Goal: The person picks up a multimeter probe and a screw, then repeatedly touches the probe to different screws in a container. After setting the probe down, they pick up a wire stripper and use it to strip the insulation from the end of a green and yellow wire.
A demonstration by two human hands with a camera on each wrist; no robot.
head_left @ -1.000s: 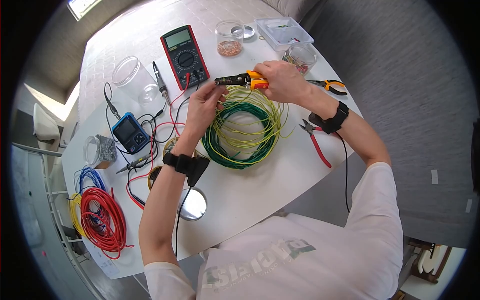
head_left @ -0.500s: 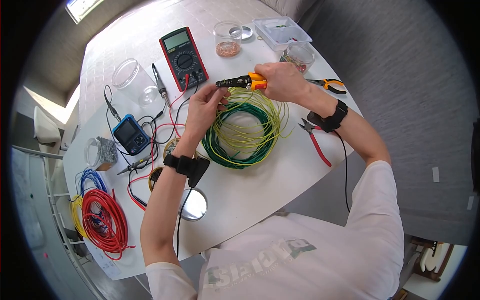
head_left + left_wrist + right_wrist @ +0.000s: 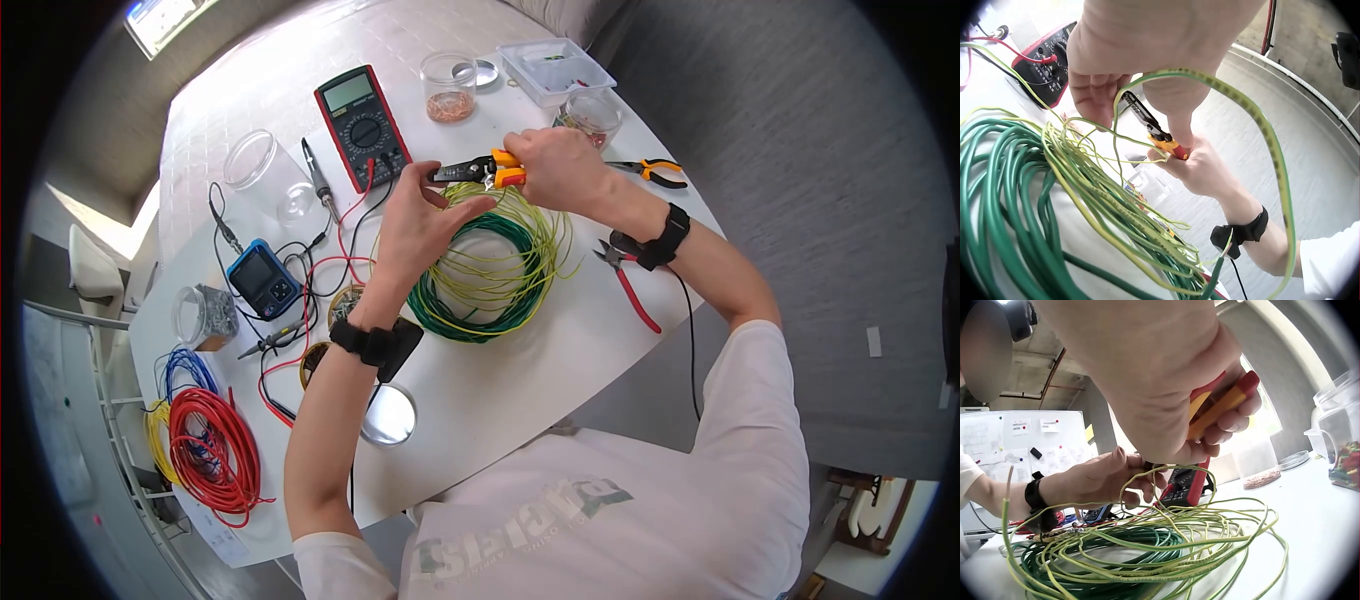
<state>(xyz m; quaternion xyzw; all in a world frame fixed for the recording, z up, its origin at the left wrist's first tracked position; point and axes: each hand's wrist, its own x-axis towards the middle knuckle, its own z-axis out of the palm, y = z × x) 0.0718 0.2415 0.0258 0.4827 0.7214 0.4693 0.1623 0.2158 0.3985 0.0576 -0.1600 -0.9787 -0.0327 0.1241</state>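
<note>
My right hand (image 3: 568,170) grips the orange handles of a black-nosed wire stripper (image 3: 464,172) above the coil of yellow-green and dark green wire (image 3: 545,260). At the stripper's nose is my left hand (image 3: 418,222), its thumb stretched away from bent fingers; whether these touch the tool is unclear. The left wrist view shows a yellow-green wire (image 3: 1275,159) arching past the left fingers (image 3: 1094,103) beside the stripper (image 3: 1141,114). From the right wrist, the right hand (image 3: 1166,381) wraps the handles (image 3: 1221,415), hiding the tool's nose; the left hand (image 3: 1107,478) is beyond.
Behind the left hand lies a red-black multimeter (image 3: 364,130). Red-handled cutters (image 3: 630,285) and orange-black pliers (image 3: 655,172) are at the right. Left are a small blue-cased device (image 3: 264,280), a soldering iron (image 3: 318,175), jars and a red wire coil (image 3: 213,450). A round lid (image 3: 390,415) lies near the front.
The left thumb has moved away from its fingers and the stripper's nose, pointing right over the coil. The right hand keeps its grip on the stripper. The head view has shifted slightly.
</note>
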